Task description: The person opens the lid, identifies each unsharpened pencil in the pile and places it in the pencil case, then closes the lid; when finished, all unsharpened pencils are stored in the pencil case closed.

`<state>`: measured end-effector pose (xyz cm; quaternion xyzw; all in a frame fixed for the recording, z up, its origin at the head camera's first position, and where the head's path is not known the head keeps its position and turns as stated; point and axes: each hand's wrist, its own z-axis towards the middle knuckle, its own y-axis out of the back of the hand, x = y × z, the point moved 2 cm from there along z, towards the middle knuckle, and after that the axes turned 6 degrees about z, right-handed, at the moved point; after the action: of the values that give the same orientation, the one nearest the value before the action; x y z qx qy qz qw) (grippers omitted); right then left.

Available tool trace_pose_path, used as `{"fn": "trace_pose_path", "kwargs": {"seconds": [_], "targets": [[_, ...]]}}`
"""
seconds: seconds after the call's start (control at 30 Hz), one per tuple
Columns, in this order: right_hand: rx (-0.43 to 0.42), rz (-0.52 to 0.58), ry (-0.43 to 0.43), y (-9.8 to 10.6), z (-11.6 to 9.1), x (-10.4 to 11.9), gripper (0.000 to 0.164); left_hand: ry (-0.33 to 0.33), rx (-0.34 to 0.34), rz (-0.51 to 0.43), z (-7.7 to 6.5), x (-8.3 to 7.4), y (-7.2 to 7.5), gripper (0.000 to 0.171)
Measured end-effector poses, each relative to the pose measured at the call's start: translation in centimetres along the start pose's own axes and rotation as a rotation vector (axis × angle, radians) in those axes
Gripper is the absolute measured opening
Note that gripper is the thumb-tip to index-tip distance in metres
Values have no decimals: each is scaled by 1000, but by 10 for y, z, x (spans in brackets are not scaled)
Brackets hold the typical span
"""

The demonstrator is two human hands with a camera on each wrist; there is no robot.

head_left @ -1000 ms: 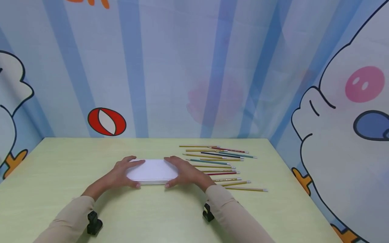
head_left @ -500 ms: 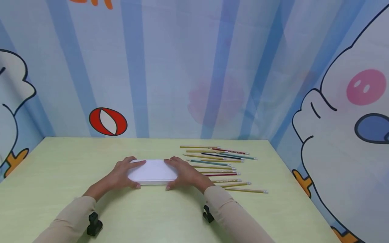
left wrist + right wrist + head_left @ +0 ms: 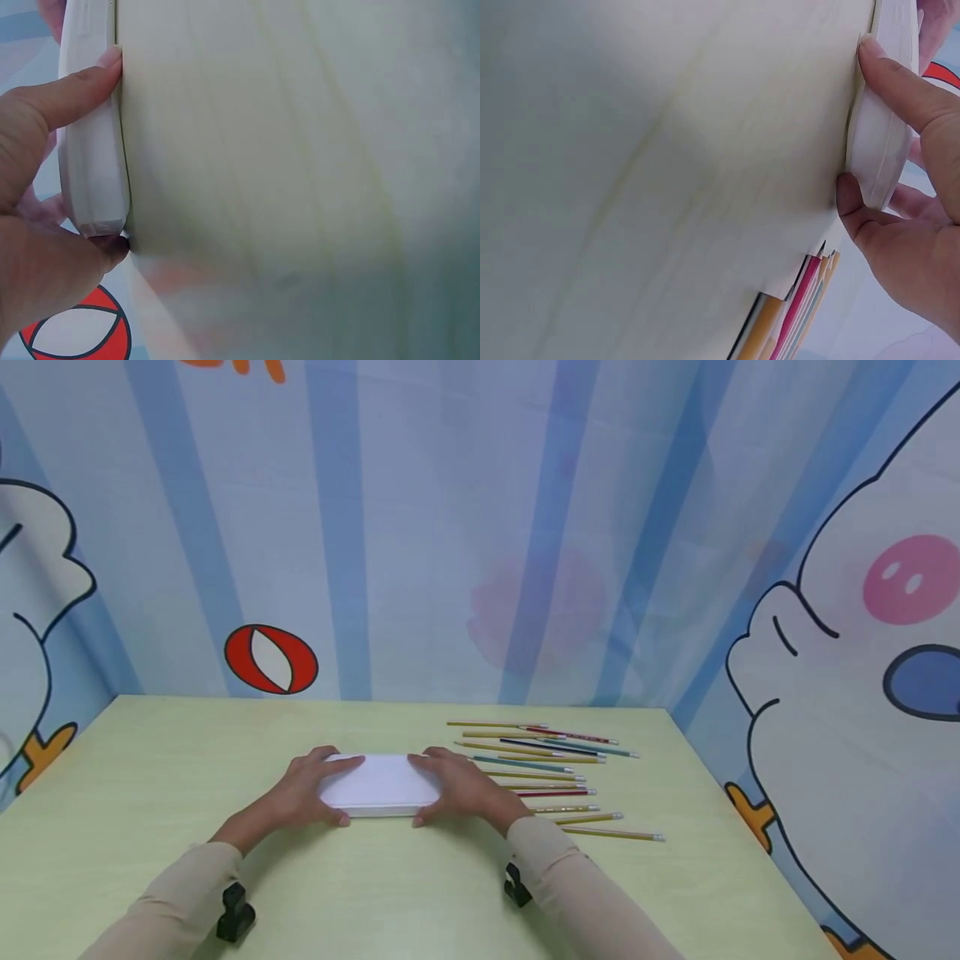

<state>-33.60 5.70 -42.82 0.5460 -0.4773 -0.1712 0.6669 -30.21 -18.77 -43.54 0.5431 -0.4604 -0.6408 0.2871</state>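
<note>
Head view: holding white box by both ends, with left grip at 9 o'clock, right grip at 3; long axis 9-to-3, equally near both.

A person's left arm and right arm angle inward from below, beige sleeves stopping short of bare wrists. The left hand and right hand mirror each other, apart, both gripping. On each, the thumb lies on the side nearer the person, the forefinger on the farther side, tips pointing inward. Wrist views show the left thumb and right thumb outstretched, another finger bent close by.
</note>
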Motion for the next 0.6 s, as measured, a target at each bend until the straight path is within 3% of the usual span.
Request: {"fn": "trace_pose_path", "kwargs": {"seconds": [0.6], "targets": [[-15,-71,40,7,4,2,91,-10,-14,18,-1,0,0,84]]}}
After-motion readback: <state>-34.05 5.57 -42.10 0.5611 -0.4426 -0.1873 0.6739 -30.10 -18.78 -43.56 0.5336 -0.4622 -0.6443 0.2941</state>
